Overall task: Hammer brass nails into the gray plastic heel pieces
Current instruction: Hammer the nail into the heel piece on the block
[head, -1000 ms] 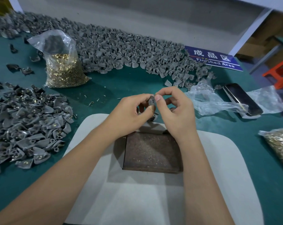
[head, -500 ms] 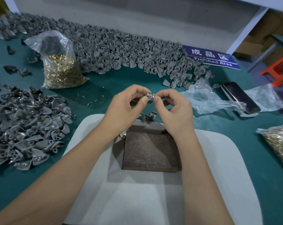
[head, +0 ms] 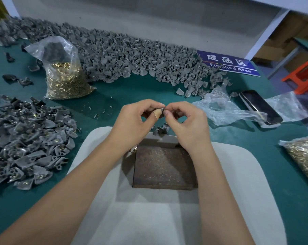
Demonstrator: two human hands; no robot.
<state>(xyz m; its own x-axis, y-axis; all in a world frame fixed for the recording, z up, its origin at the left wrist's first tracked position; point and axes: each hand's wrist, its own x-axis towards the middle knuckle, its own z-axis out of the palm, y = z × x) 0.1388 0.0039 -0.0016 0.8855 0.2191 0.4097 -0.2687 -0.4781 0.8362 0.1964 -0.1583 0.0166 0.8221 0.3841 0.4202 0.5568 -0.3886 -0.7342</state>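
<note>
Hands meet just beyond the far edge of the metal block (head: 164,167), raised off the table. Left hand (head: 133,121) pinches a small gray heel piece (head: 160,113) btwn its taped thumb and curled fingers; right hand (head: 185,124) has its fingertips curled in on the same spot, prob. seating a brass nail in the piece, tho the nail itself is too small to make out. Held up close like this so the nail can be lined up w/ its hole before the piece goes down on the block for striking. No hammer in view.

Block sits on a pale pad (head: 238,174), likely to deaden blows. Few loose heel pieces (head: 161,129) lie just beyond the block, under the hands. Left of the block: pile of pieces w/ brass showing (head: 26,144), so likely done. Far-left of it, an open bag of nails (head: 66,80); beyond it, a long heap of bare gray pieces (head: 132,57). Right of the block, a phone (head: 261,106) and a second nail bag (head: 305,156).
</note>
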